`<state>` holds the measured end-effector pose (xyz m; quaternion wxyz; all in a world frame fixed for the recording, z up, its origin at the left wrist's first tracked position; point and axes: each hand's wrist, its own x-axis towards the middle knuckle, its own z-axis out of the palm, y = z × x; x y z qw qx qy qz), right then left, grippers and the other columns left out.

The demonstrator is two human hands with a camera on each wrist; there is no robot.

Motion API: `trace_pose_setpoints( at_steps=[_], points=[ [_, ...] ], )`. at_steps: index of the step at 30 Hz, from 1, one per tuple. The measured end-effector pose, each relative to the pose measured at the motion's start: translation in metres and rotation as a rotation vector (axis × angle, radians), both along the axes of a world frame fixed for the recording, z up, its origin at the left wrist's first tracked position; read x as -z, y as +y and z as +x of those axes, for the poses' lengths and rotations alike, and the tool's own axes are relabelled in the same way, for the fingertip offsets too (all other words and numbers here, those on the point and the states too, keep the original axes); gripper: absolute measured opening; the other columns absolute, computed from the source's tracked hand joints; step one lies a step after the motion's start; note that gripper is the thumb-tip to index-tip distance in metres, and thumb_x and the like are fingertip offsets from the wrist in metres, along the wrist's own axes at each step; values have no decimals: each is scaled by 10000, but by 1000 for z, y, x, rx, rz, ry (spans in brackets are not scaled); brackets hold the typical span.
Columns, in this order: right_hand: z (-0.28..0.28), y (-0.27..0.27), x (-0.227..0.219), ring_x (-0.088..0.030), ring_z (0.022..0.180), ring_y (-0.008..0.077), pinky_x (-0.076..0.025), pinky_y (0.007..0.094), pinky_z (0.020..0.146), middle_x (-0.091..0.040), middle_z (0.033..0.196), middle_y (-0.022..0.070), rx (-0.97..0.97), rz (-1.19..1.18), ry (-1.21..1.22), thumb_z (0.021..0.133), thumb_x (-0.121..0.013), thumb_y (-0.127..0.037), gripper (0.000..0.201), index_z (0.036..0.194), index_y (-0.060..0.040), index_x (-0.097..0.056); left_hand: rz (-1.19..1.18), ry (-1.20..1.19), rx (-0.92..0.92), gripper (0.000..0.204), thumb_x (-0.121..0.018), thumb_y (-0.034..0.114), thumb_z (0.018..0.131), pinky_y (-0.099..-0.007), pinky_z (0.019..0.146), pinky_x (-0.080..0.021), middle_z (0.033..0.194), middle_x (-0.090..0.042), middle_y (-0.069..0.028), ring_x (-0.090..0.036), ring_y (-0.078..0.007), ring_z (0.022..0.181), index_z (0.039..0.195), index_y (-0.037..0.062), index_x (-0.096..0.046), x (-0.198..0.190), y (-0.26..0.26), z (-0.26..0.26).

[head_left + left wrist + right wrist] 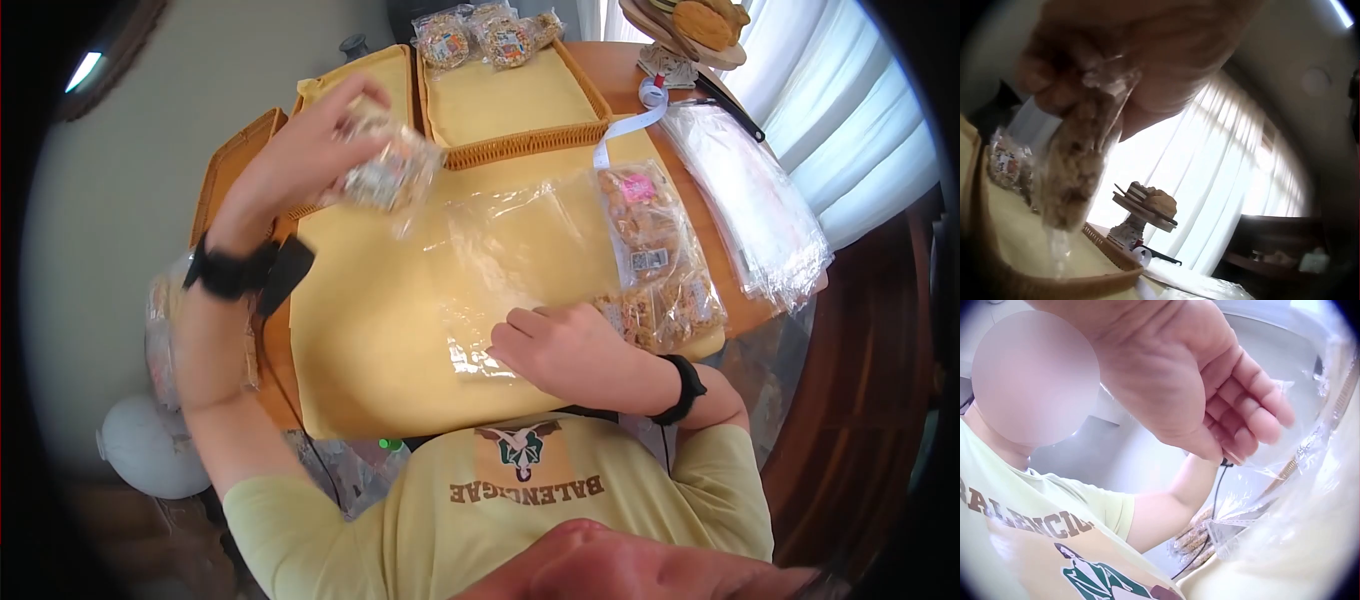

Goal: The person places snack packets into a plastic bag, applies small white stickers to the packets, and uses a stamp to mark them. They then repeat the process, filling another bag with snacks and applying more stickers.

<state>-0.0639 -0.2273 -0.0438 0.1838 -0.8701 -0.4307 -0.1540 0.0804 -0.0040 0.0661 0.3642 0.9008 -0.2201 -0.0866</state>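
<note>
Raised over the table's left side, my left hand (325, 145) grips a clear snack packet (390, 172) with a printed label. The left wrist view shows lumpy brown pieces inside the packet (1075, 169), which hangs from the left hand's fingers (1060, 94). A large, flat clear plastic bag (520, 240) lies on the yellow cloth (360, 330). My right hand (565, 345) is at the bag's near edge, fingers curled with its film at the fingertips. In the right wrist view, film (1282, 387) shows beside the right hand's fingers (1254, 412).
Filled packs (650, 230) lie right of the bag, near a white ribbon roll (652, 92). A stack of clear bags (750, 200) covers the table's right edge. Behind stands a cloth-lined wicker tray (530, 145) with several snack packets (510, 42) at its far end. A cake stand (690, 40) stands back right.
</note>
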Motion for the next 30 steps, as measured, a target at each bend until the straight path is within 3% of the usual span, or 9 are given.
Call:
trace_pose_setpoints(
  at_steps=[3, 5, 7, 8, 10, 14, 19, 23, 30],
  points=[
    [-2, 0, -4, -583, 584, 193, -462, 295, 481, -510, 669, 74, -1, 21, 48, 669, -553, -86, 112, 733, -44, -473, 96, 239, 27, 312, -538, 158, 817, -194, 426, -356, 691, -489, 1, -451, -48, 501, 1112, 137, -438, 0, 12, -56],
    [-3, 0, -5, -580, 584, 191, -460, 293, 483, -508, 670, 73, 16, 36, 26, 667, -555, -88, 115, 734, -43, -474, 23, 280, 152, 272, -525, 177, 854, -192, 421, -378, 671, -468, 24, -453, -48, 491, 1117, 147, -460, 46, 27, -59],
    [-5, 2, -3, -578, 584, 188, -459, 290, 484, -506, 672, 72, 27, 52, -1, 665, -557, -90, 118, 736, -43, -475, 9, 612, 7, 270, -511, 123, 879, -147, 525, -411, 848, -572, 11, -501, -20, 630, 1143, 106, -459, 61, 14, -67],
    [-5, 3, -1, -551, 557, 176, -438, 288, 455, -472, 655, 60, 34, 84, -70, 704, -574, -109, 122, 718, -47, -470, 10, 607, 23, 270, -511, 123, 879, -147, 525, -411, 848, -572, 11, -501, -20, 630, 1143, 106, -459, 73, 8, -66],
    [-7, 3, 0, -524, 530, 164, -418, 287, 426, -439, 639, 48, 52, 115, -143, 742, -591, -128, 154, 700, -52, -464, -307, 807, 29, 240, -487, 190, 900, -208, 440, -430, 699, -487, 18, -472, -49, 544, 1132, 140, -457, 100, -2, -61],
    [-11, 4, 5, -524, 567, 161, -426, 279, 453, -438, 655, 50, 64, 134, -174, 689, -582, -106, 132, 708, -49, -465, -540, 844, 98, 274, -494, 141, 894, -159, 534, -412, 855, -571, 3, -499, -30, 639, 1160, 111, -436, 126, -45, -60],
    [-14, 5, 8, -505, 586, 159, -426, 266, 476, -435, 677, 50, 63, 190, -201, 641, -565, -104, 135, 710, -48, -463, -679, 804, 154, 301, -510, 126, 886, -274, 689, -483, 900, -492, -35, -516, -117, 809, 1159, 120, -381, 145, -83, -60],
    [-15, 8, 16, -494, 583, 144, -421, 261, 472, -428, 681, 43, 57, 171, -205, 640, -562, -125, 141, 694, -55, -452, -806, 760, 203, 273, -500, 105, 889, -292, 666, -488, 863, -497, -43, -529, -123, 777, 1132, 96, -375, 150, -107, -63],
    [-12, 7, 19, -481, 588, 135, -419, 253, 474, -426, 682, 32, 2, 166, -172, 662, -555, -140, 124, 692, -61, -464, -653, 612, 182, 192, -516, 115, 884, -262, 576, -501, 804, -519, -61, -579, -142, 686, 1007, 55, -380, 149, -113, -56]
  ],
)
